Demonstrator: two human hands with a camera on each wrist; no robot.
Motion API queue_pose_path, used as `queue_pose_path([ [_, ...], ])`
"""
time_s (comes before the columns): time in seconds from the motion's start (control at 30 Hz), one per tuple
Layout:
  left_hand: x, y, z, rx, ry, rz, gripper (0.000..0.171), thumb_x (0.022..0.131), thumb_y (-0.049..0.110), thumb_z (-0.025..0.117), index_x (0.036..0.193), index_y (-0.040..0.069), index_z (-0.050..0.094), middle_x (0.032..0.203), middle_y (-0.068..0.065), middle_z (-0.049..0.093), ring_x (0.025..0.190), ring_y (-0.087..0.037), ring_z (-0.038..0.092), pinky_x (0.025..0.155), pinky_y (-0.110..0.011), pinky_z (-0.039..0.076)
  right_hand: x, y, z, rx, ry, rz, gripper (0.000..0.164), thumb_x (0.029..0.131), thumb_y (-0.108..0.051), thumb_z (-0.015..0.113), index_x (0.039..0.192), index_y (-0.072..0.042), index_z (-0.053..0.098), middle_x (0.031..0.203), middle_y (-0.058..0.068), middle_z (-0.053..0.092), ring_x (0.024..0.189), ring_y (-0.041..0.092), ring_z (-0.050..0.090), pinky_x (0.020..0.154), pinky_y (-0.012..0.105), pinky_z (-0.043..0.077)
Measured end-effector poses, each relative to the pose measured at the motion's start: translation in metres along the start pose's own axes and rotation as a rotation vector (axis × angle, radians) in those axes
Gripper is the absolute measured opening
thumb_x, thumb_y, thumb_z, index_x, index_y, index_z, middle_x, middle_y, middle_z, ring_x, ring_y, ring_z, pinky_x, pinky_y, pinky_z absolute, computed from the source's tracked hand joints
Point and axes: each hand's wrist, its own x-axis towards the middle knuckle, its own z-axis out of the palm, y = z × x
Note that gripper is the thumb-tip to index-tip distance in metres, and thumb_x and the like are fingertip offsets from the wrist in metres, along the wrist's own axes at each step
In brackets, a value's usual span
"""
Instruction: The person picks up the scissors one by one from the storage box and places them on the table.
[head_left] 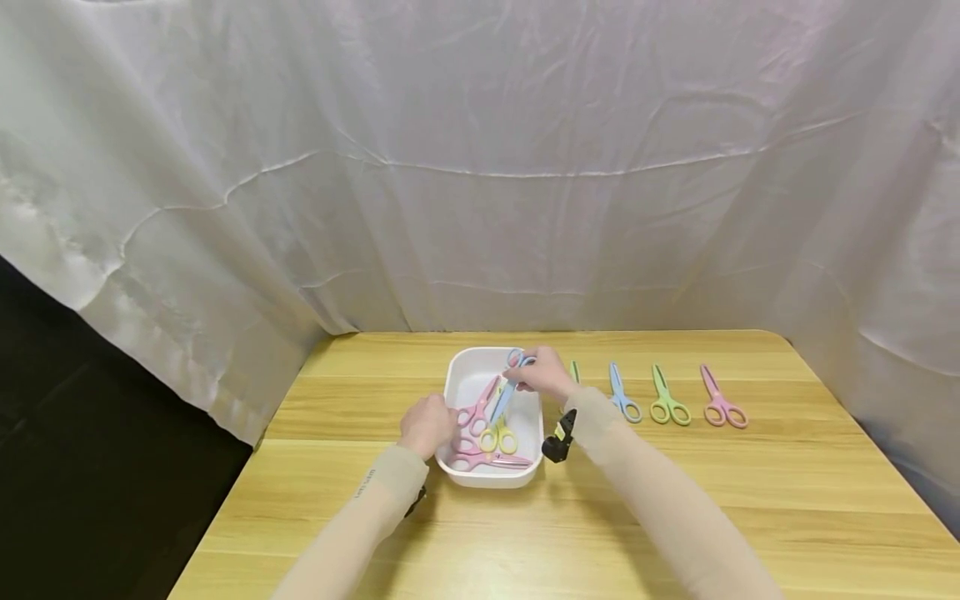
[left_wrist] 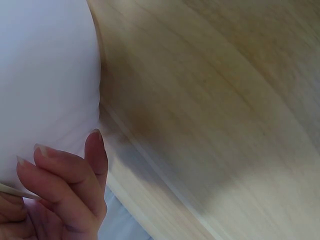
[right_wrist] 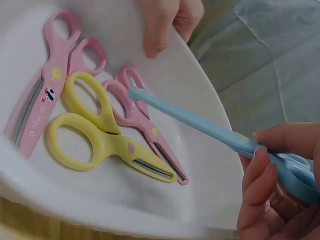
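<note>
A white plastic bin (head_left: 487, 481) stands on the wooden table. My left hand (head_left: 429, 425) grips its left rim, thumb inside and fingers curled against the outer wall (left_wrist: 45, 80). Over the bin, my right hand (head_left: 546, 375) pinches a pair of light blue scissors (head_left: 503, 402) near the handles, blades pointing down and toward the left hand. In the right wrist view the blue scissors (right_wrist: 195, 120) look closed. Inside the bin lie yellow scissors (right_wrist: 100, 135), between pink scissors (right_wrist: 52, 77) with a panda print and another pink pair (right_wrist: 145, 122).
Right of the bin, a row of scissors lies on the table (head_left: 675, 500): a green pair (head_left: 574, 371) partly hidden by my right arm, a blue pair (head_left: 617, 383), a green pair (head_left: 661, 385) and a pink pair (head_left: 712, 390). A pale curtain (head_left: 525, 233) hangs behind.
</note>
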Motion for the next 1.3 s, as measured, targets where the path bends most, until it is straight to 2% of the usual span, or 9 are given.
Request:
queue_pose_path([
  [0.17,0.000,0.000,-0.001,-0.003,-0.003,-0.007,0.024,0.096,0.026,0.059,0.096,0.003,0.066,0.084,-0.008,0.066,0.071,-0.023,0.060,0.059,-0.033,0.043,-0.002,0.005,-0.005,0.152,-0.017,0.049,0.010,0.090,-0.008,0.070,0.094,0.001,0.066,0.073,0.000,0.064,0.058,0.006,0.059,0.056,0.015,0.048],
  [0.3,0.001,-0.001,-0.001,-0.007,-0.001,-0.003,0.026,0.096,0.026,0.059,0.099,0.002,0.067,0.083,-0.008,0.065,0.070,-0.023,0.059,0.058,-0.032,0.043,-0.003,0.008,-0.008,0.230,-0.045,0.060,0.008,0.093,-0.008,0.066,0.090,-0.003,0.060,0.078,-0.001,0.062,0.059,0.005,0.060,0.057,0.014,0.049],
  [0.53,0.003,-0.003,0.000,-0.007,-0.001,-0.003,0.028,0.096,0.026,0.058,0.103,0.000,0.066,0.082,-0.008,0.064,0.069,-0.022,0.059,0.057,-0.032,0.043,-0.005,0.013,-0.013,0.345,-0.077,0.110,0.010,0.096,-0.005,0.061,0.099,0.001,0.055,0.087,0.006,0.060,0.065,0.007,0.066,0.063,0.013,0.054],
  [0.73,0.004,-0.004,0.001,-0.005,-0.002,-0.005,0.029,0.096,0.026,0.058,0.104,0.000,0.066,0.084,-0.009,0.065,0.070,-0.022,0.059,0.058,-0.032,0.043,-0.010,0.017,-0.016,0.386,-0.081,0.106,0.013,0.098,-0.007,0.057,0.102,0.005,0.051,0.087,0.008,0.058,0.068,0.007,0.068,0.065,0.012,0.055],
  [0.93,0.003,-0.003,-0.001,-0.004,-0.004,-0.005,0.029,0.096,0.026,0.058,0.105,0.000,0.066,0.086,-0.010,0.066,0.071,-0.023,0.060,0.058,-0.032,0.043,-0.015,0.021,-0.021,0.415,-0.102,0.119,0.015,0.101,-0.010,0.055,0.103,0.004,0.050,0.077,0.003,0.062,0.065,0.005,0.068,0.062,0.012,0.054],
  [1.1,0.003,-0.002,0.000,-0.004,-0.007,-0.004,0.027,0.096,0.026,0.058,0.101,0.001,0.066,0.084,-0.009,0.065,0.070,-0.022,0.060,0.058,-0.032,0.043,-0.016,0.027,-0.023,0.404,-0.127,0.121,0.020,0.102,-0.013,0.053,0.109,0.005,0.053,0.072,0.001,0.067,0.059,0.003,0.064,0.057,0.014,0.051],
  [1.3,0.002,-0.002,0.000,-0.007,-0.005,-0.001,0.027,0.096,0.026,0.058,0.101,0.001,0.066,0.083,-0.009,0.065,0.070,-0.022,0.060,0.058,-0.032,0.044,-0.016,0.033,-0.024,0.422,-0.138,0.140,0.020,0.102,-0.016,0.053,0.112,0.001,0.053,0.072,0.000,0.067,0.058,0.003,0.060,0.058,0.015,0.051],
])
